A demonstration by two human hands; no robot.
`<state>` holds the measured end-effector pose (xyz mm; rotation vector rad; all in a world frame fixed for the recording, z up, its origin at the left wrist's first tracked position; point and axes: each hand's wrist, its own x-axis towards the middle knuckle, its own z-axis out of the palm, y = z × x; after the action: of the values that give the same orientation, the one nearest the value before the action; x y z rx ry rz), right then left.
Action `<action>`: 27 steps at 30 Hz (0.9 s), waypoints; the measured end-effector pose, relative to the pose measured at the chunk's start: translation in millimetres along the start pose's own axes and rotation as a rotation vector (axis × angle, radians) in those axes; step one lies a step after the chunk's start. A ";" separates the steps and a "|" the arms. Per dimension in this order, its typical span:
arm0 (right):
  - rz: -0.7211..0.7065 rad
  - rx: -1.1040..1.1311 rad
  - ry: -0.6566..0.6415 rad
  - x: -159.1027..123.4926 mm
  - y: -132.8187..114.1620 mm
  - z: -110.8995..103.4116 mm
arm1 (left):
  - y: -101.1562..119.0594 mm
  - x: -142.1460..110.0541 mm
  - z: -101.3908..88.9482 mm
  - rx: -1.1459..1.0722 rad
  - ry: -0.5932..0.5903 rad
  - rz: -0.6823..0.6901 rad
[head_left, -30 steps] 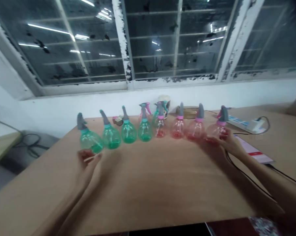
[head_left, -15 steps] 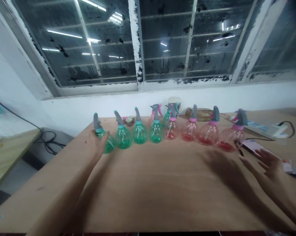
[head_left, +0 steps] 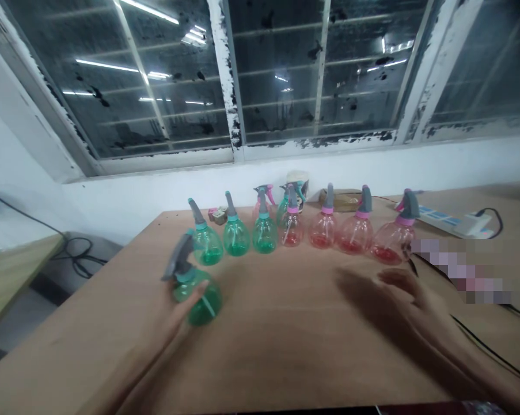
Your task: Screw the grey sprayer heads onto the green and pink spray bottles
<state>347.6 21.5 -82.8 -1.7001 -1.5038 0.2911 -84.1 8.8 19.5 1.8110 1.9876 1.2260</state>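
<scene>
In the head view my left hand (head_left: 173,314) is wrapped round a green spray bottle (head_left: 204,297) with a grey trigger head. The bottle tilts and stands nearer to me than the row. Three more green spray bottles (head_left: 236,236) stand in line behind it, green liquid in their bottoms. To their right the row goes on with several pink spray bottles (head_left: 322,232) holding red liquid. My right hand (head_left: 409,294) is over the table before the rightmost pink bottle (head_left: 389,245); its fingers are loosely bent and apart, with nothing seen in them.
Behind the row stand a smaller pink sprayer and a smaller green sprayer (head_left: 283,212). A brown packet (head_left: 341,200) lies by the wall. At the right are a white power strip (head_left: 447,222) and black cables (head_left: 488,346). A second table (head_left: 26,265) is at the left.
My left hand has brought the leftmost green bottle out of the row towards me, tilting it. My right hand has moved left, its fingers more bent. The view has shifted slightly.
</scene>
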 end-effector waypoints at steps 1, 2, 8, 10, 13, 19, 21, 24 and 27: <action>-0.026 0.094 -0.114 0.6 -9.0 10.6 | 11.0 -5.9 11.4 0.019 -0.063 0.025; -0.075 0.156 -0.198 1.9 -17.6 21.0 | 21.9 -10.8 22.8 0.011 -0.168 0.053; -0.348 0.150 -0.329 27.1 -51.3 60.2 | 75.7 -22.7 74.6 -0.109 -0.443 0.226; -0.397 0.121 -0.354 38.0 -56.0 65.4 | 85.1 -22.9 83.8 -0.135 -0.470 0.256; -0.445 0.072 -0.387 50.7 -58.4 74.1 | 93.4 -22.0 90.8 -0.170 -0.464 0.265; -0.528 0.026 -0.377 61.7 -62.5 98.9 | 112.4 -11.3 89.2 -0.280 -0.430 0.195; -0.530 0.005 -0.383 63.5 -67.9 104.7 | 119.9 -5.2 88.8 -0.347 -0.430 0.162; -0.545 -0.067 -0.389 65.1 -76.4 108.6 | 127.4 2.3 92.1 -0.404 -0.479 0.161; -0.568 -0.122 -0.380 65.2 -80.3 108.7 | 128.4 6.0 99.3 -0.451 -0.532 0.199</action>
<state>236.3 121.6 -73.2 -1.2739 -2.2500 0.2259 71.9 46.8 43.6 1.8669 1.1657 0.9921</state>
